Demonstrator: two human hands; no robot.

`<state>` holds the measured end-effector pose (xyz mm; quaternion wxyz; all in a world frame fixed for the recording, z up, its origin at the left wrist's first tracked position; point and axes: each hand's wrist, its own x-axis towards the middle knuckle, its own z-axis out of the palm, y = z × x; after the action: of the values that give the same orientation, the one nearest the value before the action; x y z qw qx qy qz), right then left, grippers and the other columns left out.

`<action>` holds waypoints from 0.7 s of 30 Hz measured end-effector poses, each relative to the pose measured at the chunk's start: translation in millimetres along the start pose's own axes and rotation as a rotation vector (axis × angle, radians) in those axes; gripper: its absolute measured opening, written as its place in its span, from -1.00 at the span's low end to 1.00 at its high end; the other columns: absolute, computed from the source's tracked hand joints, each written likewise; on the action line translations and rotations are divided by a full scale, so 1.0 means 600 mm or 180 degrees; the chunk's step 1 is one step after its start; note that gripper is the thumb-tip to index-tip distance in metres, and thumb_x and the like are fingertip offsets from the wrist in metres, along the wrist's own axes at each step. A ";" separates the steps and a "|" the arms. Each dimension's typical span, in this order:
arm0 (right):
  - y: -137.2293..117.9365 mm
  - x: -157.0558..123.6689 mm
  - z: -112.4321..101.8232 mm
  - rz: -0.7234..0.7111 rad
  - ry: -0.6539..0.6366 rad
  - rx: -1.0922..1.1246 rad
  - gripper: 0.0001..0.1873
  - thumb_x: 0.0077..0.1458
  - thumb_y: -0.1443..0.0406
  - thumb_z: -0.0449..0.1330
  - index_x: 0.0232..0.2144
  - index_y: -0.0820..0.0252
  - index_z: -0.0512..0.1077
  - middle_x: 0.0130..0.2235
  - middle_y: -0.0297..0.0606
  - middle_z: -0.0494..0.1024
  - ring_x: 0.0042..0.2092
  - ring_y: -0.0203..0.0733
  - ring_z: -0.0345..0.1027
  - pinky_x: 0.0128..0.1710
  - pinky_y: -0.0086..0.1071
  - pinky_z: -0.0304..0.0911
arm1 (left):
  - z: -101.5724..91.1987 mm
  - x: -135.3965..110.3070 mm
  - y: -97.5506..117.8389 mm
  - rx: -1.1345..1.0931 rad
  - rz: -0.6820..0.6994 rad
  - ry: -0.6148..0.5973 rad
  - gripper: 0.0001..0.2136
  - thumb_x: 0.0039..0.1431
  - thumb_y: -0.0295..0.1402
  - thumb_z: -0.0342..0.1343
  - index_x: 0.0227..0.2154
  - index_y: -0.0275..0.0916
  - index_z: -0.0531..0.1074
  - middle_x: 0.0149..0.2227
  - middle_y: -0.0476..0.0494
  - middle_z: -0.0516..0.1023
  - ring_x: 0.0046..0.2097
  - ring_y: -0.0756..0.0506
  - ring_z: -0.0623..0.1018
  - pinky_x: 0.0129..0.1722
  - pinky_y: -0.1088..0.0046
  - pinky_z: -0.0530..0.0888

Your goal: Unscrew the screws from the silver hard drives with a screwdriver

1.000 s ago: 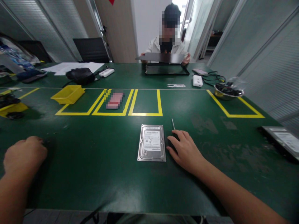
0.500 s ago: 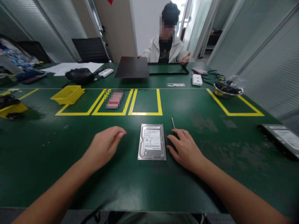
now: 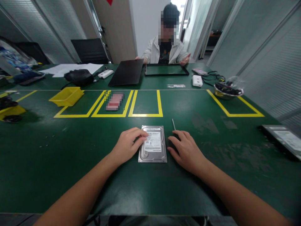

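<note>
A silver hard drive (image 3: 155, 147) with a white label lies flat on the green table in front of me. Over its left side reaches my left hand (image 3: 130, 142), thumb and fingertips pinched close together at the label; whether anything small sits between them is hidden. Just right of the drive, my right hand (image 3: 185, 146) rests low on the table with curled fingers. A thin metal shaft, which looks like that of a screwdriver (image 3: 173, 124), sticks out forward from under its index finger; the handle is covered by the hand.
Yellow tape marks boxes beyond the drive, with a yellow bin (image 3: 67, 96) and a pixelated pink item (image 3: 114, 102). Another drive (image 3: 283, 139) lies far right, near a bowl of dark parts (image 3: 228, 91). Across the table a person (image 3: 168, 47) handles a black panel (image 3: 127, 72) beside a black frame (image 3: 166, 74).
My left hand has moved right, from the bare table onto the drive's left side. My right hand has stayed put. The person opposite has tilted and lowered the black panel.
</note>
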<state>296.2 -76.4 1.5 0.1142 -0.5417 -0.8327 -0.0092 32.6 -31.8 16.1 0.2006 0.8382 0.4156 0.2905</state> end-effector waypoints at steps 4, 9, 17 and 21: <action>-0.009 0.003 -0.008 0.0242 0.0014 -0.0127 -0.68 0.25 0.22 0.11 0.00 0.20 0.47 0.14 0.03 0.37 0.12 0.15 0.22 0.05 0.00 0.25 | 0.012 -0.002 -0.042 0.0367 -0.0230 0.0176 -0.84 0.30 -0.32 0.07 -0.32 -0.24 0.50 -0.34 -0.07 0.54 -0.27 -0.08 0.51 -0.24 0.40 0.38; -0.032 0.002 -0.025 0.0124 0.0198 -0.0229 -0.69 0.25 0.23 0.10 -0.02 0.20 0.48 0.16 0.03 0.36 0.14 0.19 0.20 0.05 0.03 0.23 | 0.018 -0.001 -0.062 0.0326 -0.0455 0.0347 -0.83 0.28 -0.30 0.09 -0.39 -0.25 0.47 -0.43 -0.02 0.49 -0.37 -0.05 0.46 -0.34 0.44 0.32; -0.102 0.004 -0.059 -0.0585 0.0059 0.0074 -0.74 0.24 0.22 0.11 -0.09 0.20 0.46 0.08 -0.04 0.41 0.07 0.17 0.24 0.00 0.06 0.26 | 0.020 -0.001 -0.057 0.0109 -0.0394 0.0376 -0.88 0.22 -0.33 0.17 -0.39 -0.23 0.50 -0.44 0.01 0.48 -0.39 -0.02 0.45 -0.35 0.46 0.33; -0.118 0.013 -0.043 -0.0883 0.0016 0.0245 -0.66 0.24 0.14 0.13 -0.07 0.25 0.45 0.09 -0.03 0.42 0.09 0.16 0.24 0.05 0.05 0.24 | 0.018 -0.003 -0.059 0.0132 -0.0352 0.0463 -0.89 0.23 -0.34 0.16 -0.34 -0.23 0.54 -0.40 -0.02 0.52 -0.35 -0.03 0.48 -0.31 0.46 0.36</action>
<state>233.6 -102.2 35.7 0.1345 -0.4166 -0.8991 0.0057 18.4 -14.0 -13.1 0.1682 0.7947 0.4807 0.3303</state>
